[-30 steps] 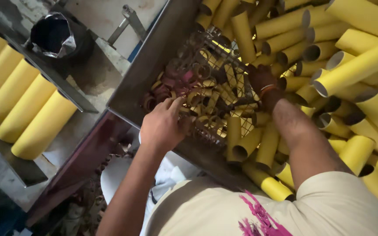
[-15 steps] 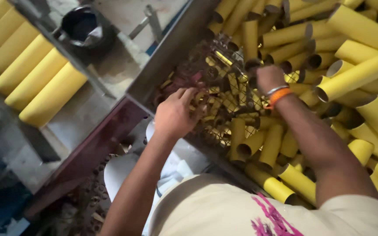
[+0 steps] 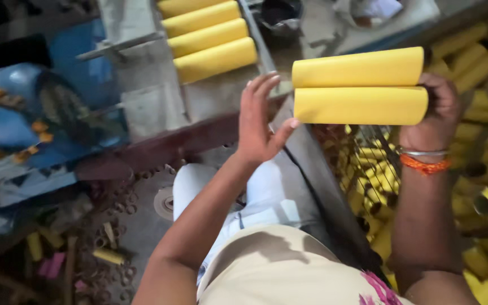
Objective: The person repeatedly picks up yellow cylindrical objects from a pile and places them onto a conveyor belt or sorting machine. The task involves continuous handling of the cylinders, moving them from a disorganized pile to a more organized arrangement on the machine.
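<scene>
My right hand (image 3: 439, 110) grips two long yellow cardboard tubes (image 3: 360, 90) by their right ends, one stacked above the other, held level in the air. My left hand (image 3: 261, 121) is open, fingers spread, its fingertips just at the left ends of the tubes. Below the tubes lies a metal bin (image 3: 317, 175) with several short yellow tubes (image 3: 371, 169) in it. An orange band and a metal bangle sit on my right wrist.
Several long yellow tubes (image 3: 210, 39) lie side by side on a grey machine bed at top centre. A heap of yellow tubes (image 3: 487, 73) fills the right side. A blue machine (image 3: 57, 113) stands left. Scraps and rings litter the floor (image 3: 114, 248).
Both hands have left the short tubes in the bin. The right hand now holds two long tubes up; the left hand has risen open to their ends. The view swung left.
</scene>
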